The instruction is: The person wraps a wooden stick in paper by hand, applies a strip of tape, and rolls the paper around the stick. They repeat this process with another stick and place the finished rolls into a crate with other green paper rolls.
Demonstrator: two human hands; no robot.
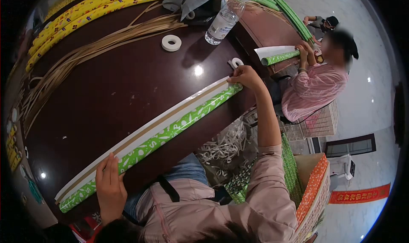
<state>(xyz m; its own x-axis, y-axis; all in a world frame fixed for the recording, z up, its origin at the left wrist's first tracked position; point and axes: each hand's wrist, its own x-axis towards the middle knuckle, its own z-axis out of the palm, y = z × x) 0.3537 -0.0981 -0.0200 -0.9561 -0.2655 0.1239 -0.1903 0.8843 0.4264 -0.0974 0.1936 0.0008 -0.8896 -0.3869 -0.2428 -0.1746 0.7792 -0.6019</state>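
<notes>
A long roll of green wrapping paper [159, 137] with white print lies slantwise on the dark table, its white edge unrolled. Along that white edge runs a thin brown strip [140, 137]. My left hand [111, 187] rests on the roll's near left part, fingers stretched flat over the strip and thumb on the green side. At the far right end, my right hand [247, 78] is closed, fingertips pinched at the end of the strip. Just beyond those fingers stands a small white tape roll [237, 63], partly covered by the hand.
Another white tape roll [171, 43] and a water bottle [222, 25] stand on the table [93, 102]. Brown strips [89, 51] and yellow rolls [91, 15] line the far side. A co-worker in a pink shirt [313, 87] handles a green roll [279, 58]. White scraps [226, 143] lie below.
</notes>
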